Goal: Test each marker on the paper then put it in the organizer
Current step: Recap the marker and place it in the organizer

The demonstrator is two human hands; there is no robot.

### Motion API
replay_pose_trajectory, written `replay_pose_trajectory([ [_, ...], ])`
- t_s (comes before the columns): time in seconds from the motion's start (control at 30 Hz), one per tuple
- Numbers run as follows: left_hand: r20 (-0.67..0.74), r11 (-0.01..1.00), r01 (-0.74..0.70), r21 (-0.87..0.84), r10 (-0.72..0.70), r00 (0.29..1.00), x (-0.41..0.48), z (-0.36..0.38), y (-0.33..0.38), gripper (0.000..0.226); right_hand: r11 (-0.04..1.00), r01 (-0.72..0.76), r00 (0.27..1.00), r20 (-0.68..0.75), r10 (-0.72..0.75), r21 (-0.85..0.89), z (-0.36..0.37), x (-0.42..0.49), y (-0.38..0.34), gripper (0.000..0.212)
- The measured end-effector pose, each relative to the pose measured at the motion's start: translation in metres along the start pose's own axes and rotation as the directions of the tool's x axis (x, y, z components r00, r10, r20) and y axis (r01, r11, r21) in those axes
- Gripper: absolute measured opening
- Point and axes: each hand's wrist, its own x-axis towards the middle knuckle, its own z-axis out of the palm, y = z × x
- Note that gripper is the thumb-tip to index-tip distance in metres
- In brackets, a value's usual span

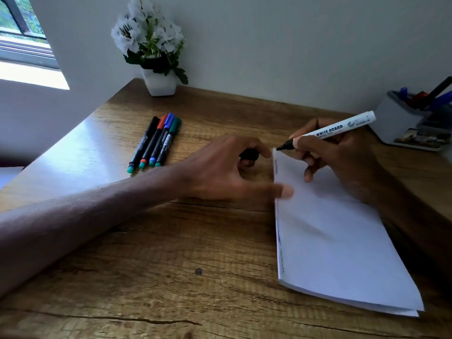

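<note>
— What stands at the back of the table (171, 253)?
— A white pot (160, 83) against the pale wall (293, 45), holding white flowers (146, 33) with dark green leaves.
— And far left?
— A window (22, 28), its sill brightly lit.
— The wood itself?
— Brown, grained, with a small dark spot (198, 271) and a long crack (146, 320) near the front.

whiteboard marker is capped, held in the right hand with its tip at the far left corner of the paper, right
No: the whiteboard marker is uncapped, its black tip bare in the head view; the black cap looks held in the left hand. The right hand holds it, tip at the far left corner of the paper.
</note>
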Motion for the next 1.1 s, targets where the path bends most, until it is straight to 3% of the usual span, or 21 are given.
replay_pose_trajectory([
  [0.1, -0.138, 0.989, -0.024, -0.148, 0.003, 0.99, -0.003, -0.003, -0.001, 0.052, 0.999, 0.041, 0.999, -0.001, -0.041, 0.015, -0.003, 0.001, -0.002, 0.01],
  [0.2, -0.185, 0.954, -0.005, -0.299, -0.053, 0.981, -0.006, -0.007, -0.003, 0.042, 0.994, 0.103, 0.995, 0.005, -0.103, 0.021, -0.005, 0.001, -0.007, 0.017],
  [0.4, -0.214, 0.927, 0.019, -0.374, -0.106, 0.971, 0.0, -0.005, -0.011, 0.041, 0.979, 0.202, 0.979, -0.025, -0.202, 0.023, -0.008, 0.001, -0.016, 0.02],
  [0.57, -0.189, 0.957, 0.024, -0.288, -0.082, 0.979, 0.007, -0.008, -0.021, 0.026, 0.987, 0.145, 0.989, 0.0, -0.145, 0.074, -0.018, 0.002, -0.02, 0.017],
  [0.77, -0.26, 0.985, -0.067, -0.161, 0.023, 0.965, 0.011, -0.006, -0.026, 0.032, 0.986, 0.161, 0.986, 0.035, -0.162, 0.042, -0.02, 0.0, -0.023, 0.025],
  [1.1, -0.236, 0.986, -0.088, -0.139, 0.054, 0.97, 0.011, -0.003, -0.027, 0.038, 0.986, 0.164, 0.981, 0.1, -0.166, 0.034, -0.02, 0.002, -0.019, 0.027],
])
